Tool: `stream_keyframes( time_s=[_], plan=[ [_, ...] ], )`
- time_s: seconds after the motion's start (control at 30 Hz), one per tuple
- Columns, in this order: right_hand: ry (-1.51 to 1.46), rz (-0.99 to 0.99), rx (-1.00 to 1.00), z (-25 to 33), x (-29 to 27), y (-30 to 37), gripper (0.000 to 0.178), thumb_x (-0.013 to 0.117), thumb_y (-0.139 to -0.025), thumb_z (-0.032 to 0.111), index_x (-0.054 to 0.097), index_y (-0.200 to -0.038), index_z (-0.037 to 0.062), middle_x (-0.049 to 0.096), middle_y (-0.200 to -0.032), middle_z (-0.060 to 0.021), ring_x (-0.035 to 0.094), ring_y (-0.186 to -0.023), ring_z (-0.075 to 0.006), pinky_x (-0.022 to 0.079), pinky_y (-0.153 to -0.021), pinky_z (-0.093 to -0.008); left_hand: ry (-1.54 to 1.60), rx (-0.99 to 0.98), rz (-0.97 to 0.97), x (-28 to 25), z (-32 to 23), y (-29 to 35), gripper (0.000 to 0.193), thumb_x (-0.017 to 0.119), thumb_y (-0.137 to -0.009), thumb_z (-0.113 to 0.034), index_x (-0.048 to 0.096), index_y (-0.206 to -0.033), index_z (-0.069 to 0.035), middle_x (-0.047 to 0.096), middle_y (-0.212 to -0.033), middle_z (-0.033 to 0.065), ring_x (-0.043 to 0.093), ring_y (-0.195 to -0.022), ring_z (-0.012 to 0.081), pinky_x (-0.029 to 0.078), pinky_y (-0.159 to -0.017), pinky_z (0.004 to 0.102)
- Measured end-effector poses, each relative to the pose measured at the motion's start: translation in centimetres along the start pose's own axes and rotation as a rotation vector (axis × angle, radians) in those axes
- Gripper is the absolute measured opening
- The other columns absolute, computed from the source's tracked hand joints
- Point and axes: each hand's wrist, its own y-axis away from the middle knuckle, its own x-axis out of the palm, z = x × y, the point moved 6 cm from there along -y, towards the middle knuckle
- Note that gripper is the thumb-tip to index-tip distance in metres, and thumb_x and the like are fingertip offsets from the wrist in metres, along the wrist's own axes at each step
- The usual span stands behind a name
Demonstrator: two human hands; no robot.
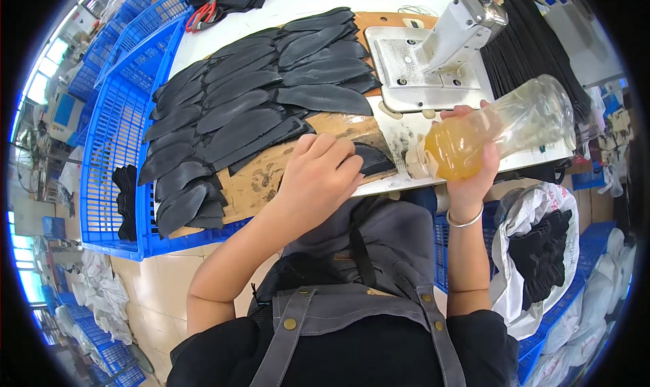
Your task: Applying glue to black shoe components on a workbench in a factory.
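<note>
We grip the clear plastic bottle around its liquid-heavy end, right hand fingers clamped on the thin, slippery, dentable wall, while the left hand rests curled shut and empty on the counter.

A: Where does the head view look from?
B: From the person's head, facing steeply down over the grey apron and forearms onto the worktable.
A: How near?
B: Close; the right hand and left hand fill the middle, and the fisheye bends the blue crates at the rim
</note>
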Motion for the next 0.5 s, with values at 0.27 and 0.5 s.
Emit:
stream_keyframes(
  time_s=[0.27,0.5],
  plan=[
    [-0.408,-0.103,0.356,-3.5,-2.8,2.2,0.062,0.042,-0.086,0.05,0.037,-0.13,0.006,0.053,-0.115,-0.0123,0.053,-0.105,-0.0296,0.042,-0.092,-0.0486,-0.087,0.026,0.025,0.7,-0.3,-0.5,0.022,0.071,-0.062,-0.012,0.058,-0.08,-0.009,0.054,-0.091,0.0005,0.05,-0.084,0.0176,0.036,-0.075,0.032],
    [-0.652,0.085,0.45,-3.0,-0.1,3.2,0.071,0.045,-0.084,0.055,0.03,-0.133,0.0052,0.052,-0.113,-0.0122,0.054,-0.102,-0.0293,0.041,-0.092,-0.0514,-0.099,0.016,-0.067,0.5,-0.3,-0.5,0.014,0.068,-0.064,-0.009,0.058,-0.074,-0.007,0.055,-0.092,0.0011,0.05,-0.083,0.0188,0.036,-0.073,0.0329]
  ],
)
